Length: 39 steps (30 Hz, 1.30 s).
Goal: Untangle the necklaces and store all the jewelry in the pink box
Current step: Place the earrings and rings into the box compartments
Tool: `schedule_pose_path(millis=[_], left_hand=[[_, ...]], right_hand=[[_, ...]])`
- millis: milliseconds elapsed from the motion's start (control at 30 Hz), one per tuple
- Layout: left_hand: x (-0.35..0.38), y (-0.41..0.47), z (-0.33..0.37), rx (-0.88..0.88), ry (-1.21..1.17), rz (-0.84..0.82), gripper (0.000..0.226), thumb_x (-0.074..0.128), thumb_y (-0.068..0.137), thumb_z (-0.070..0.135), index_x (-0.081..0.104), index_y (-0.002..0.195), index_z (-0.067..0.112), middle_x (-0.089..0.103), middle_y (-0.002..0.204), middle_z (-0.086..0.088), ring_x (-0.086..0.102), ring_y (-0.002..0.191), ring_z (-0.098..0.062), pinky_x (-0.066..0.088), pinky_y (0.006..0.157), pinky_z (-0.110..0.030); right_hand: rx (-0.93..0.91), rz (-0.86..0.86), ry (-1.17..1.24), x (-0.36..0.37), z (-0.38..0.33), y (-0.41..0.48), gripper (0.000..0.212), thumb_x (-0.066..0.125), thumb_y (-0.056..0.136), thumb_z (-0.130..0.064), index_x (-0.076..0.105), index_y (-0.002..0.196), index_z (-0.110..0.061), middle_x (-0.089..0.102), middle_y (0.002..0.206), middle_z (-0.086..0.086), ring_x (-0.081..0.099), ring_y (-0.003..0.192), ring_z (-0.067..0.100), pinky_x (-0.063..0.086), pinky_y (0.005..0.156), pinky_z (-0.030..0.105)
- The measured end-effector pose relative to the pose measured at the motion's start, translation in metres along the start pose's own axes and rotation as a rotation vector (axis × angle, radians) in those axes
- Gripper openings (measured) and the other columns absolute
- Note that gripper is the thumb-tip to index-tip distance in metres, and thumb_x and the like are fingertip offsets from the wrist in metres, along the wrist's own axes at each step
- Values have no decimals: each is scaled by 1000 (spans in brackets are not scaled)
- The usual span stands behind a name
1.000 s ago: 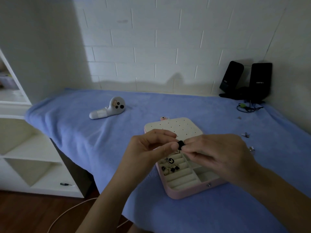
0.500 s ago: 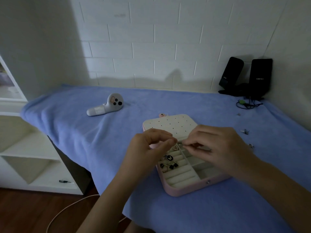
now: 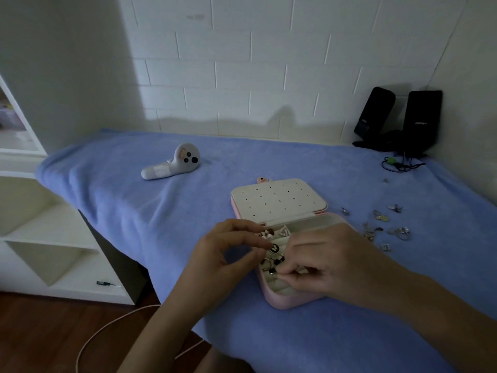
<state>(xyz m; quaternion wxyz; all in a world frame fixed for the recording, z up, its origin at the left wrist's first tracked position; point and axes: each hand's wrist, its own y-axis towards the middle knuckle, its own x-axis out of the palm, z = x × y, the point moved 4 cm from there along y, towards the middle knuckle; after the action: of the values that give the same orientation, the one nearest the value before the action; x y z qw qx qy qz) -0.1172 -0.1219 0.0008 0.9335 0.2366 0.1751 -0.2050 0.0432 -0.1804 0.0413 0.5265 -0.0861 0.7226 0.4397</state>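
Note:
The pink box (image 3: 282, 301) lies open on the blue cloth, its cream lid (image 3: 278, 201) with rows of small holes folded back. Several rings and earrings (image 3: 274, 253) sit in its ring rolls. My right hand (image 3: 322, 261) is over the box and pinches a small black-stoned ring (image 3: 272, 271) against a ring roll. My left hand (image 3: 228, 255) hovers at the box's left edge, fingers loosely curled, holding nothing that I can see. A scatter of loose jewelry (image 3: 382, 228) lies on the cloth to the right of the box.
A white handheld controller (image 3: 172, 164) lies on the blue cloth (image 3: 134, 211) at the back left. Two black speakers (image 3: 398, 121) with cables stand in the back right corner by the wall. White shelves (image 3: 40, 238) stand left of the table.
Both hands have come down from in front of the lid to the box. My right hand has carried the small black piece down to the ring rolls; my left hand has let go.

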Motion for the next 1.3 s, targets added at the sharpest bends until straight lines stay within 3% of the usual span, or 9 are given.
schedule_pose_path(millis=[200, 400, 733, 867, 967, 1033, 1100, 1200, 1300], left_hand=[[1, -2, -3, 19, -22, 9, 23, 60, 73, 48, 73, 91, 39, 61, 109, 26, 56, 110, -2, 42, 93, -15], [-1, -3, -4, 2, -26, 12, 15, 66, 77, 31, 75, 86, 38, 62, 107, 25, 56, 109, 1, 40, 91, -10], [-3, -6, -3, 4, -28, 5, 13, 66, 76, 30, 75, 85, 33, 62, 108, 22, 56, 110, -1, 40, 92, -11], [-2, -9, -2, 8, -27, -10, 14, 67, 75, 33, 74, 87, 35, 62, 108, 21, 55, 111, 0, 41, 92, -11], [-2, -10, -2, 3, -17, -9, 13, 69, 75, 36, 74, 87, 36, 61, 108, 21, 55, 112, -2, 39, 92, -10], [-2, -10, -1, -1, -27, -13, 8, 72, 77, 36, 74, 85, 34, 60, 106, 20, 54, 111, -4, 39, 90, -9], [-2, -10, 0, -11, -40, -22, 8, 74, 74, 38, 74, 81, 34, 59, 106, 20, 54, 111, -4, 39, 90, -10], [1, -7, 3, -11, -44, -28, 15, 75, 70, 44, 72, 82, 36, 58, 107, 21, 54, 112, -3, 41, 91, -12], [5, -5, 6, 1, -55, -48, 24, 75, 67, 48, 69, 86, 34, 58, 107, 21, 52, 113, 0, 41, 92, -12]], right_hand=[[-64, 13, -127, 3, -6, 2, 24, 63, 86, -18, 60, 63, -17, 52, 64, -7, 43, 51, 9, 39, 44, 29], [-122, -31, -164, 5, -9, 2, 21, 66, 84, -15, 62, 64, -16, 53, 65, -6, 46, 52, 9, 38, 46, 23], [-107, -134, -81, 6, -7, 3, 20, 59, 89, -23, 70, 72, -19, 59, 69, -8, 52, 59, 7, 43, 50, 26], [-77, -201, -14, 7, -7, 4, 18, 59, 89, -29, 74, 83, -22, 63, 77, -10, 56, 65, 4, 44, 56, 20], [59, -268, 159, 6, -2, 3, 19, 61, 86, -34, 76, 89, -24, 65, 82, -13, 56, 72, -2, 40, 63, 9], [157, -270, 303, 2, 2, 4, 16, 66, 84, -34, 77, 90, -23, 67, 83, -13, 60, 74, -3, 43, 66, 10], [291, -165, 442, -11, 12, 6, 11, 73, 81, -27, 77, 86, -18, 70, 79, -9, 64, 70, 4, 49, 64, 18], [600, 81, 541, -35, 49, -2, 5, 72, 79, -18, 76, 78, -14, 68, 65, -5, 58, 54, 6, 45, 56, 15], [789, 258, 299, -51, 93, -25, 10, 68, 84, -13, 73, 77, -8, 67, 62, -1, 57, 51, 6, 47, 56, 17]])
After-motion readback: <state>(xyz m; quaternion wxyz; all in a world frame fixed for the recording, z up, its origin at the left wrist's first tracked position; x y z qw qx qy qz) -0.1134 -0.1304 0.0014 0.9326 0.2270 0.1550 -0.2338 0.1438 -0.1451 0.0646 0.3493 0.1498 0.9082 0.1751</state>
